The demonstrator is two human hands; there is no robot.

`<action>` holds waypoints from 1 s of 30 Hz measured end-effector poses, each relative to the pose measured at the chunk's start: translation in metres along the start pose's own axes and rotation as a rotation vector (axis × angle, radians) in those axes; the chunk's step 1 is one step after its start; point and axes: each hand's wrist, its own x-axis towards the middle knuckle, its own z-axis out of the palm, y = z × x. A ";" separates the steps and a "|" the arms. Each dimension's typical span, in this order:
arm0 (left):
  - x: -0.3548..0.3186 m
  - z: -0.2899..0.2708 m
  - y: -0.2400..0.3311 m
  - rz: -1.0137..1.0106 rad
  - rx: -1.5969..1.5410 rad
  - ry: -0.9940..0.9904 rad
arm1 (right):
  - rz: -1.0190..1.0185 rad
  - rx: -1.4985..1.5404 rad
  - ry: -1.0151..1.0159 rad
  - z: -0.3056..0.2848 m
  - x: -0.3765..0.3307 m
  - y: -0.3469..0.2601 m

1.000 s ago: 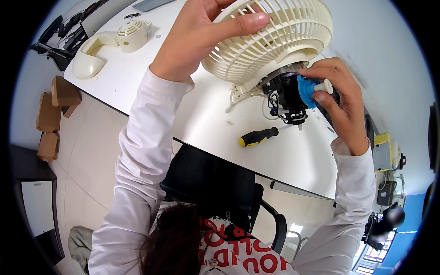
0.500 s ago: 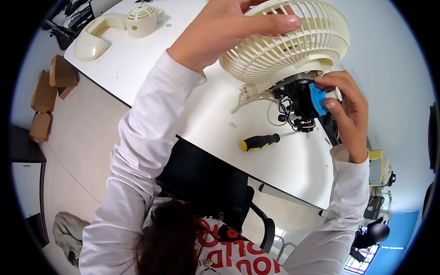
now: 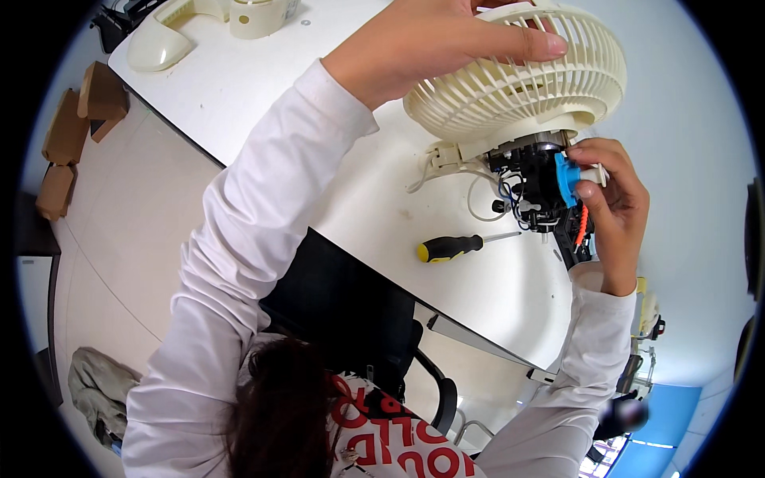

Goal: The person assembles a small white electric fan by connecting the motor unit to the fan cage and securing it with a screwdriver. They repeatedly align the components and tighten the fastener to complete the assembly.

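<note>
A small cream fan [image 3: 510, 103] is held up over the white table, its slatted cage uppermost. My left hand [image 3: 470, 40] grips the cage from above, thumb pressed over the slats. Under the cage, the black motor [image 3: 530, 179] with loose wires is exposed. Against the motor's right side sits a blue plastic part [image 3: 566, 180] with a white knob [image 3: 594, 176] sticking out. My right hand [image 3: 615, 187] pinches this blue part between thumb and fingers. Below the motor, a black and yellow screwdriver [image 3: 450, 248] lies on the table. A thin white cable loops beside the motor.
On the far left of the table [image 3: 247, 95] lie a curved cream housing [image 3: 159, 48] and a round cream cover [image 3: 259, 17]. Cardboard boxes [image 3: 68, 131] stand on the floor at left. A black chair [image 3: 351, 311] is at the table's near edge. An orange object [image 3: 582, 227] shows behind my right hand.
The fan and both hands sit slightly farther right in the picture, as the whole view has shifted. The screwdriver's tip now shows clear of the motor. Both grips look the same.
</note>
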 end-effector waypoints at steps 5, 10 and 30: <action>-0.003 -0.004 0.000 0.008 -0.019 0.023 | 0.108 0.109 0.049 0.002 -0.003 0.004; -0.002 0.000 -0.006 0.040 -0.064 0.026 | 0.142 0.117 0.074 0.002 -0.009 0.005; -0.009 0.000 0.003 0.057 0.054 0.060 | 0.110 -0.015 0.081 0.014 -0.007 -0.010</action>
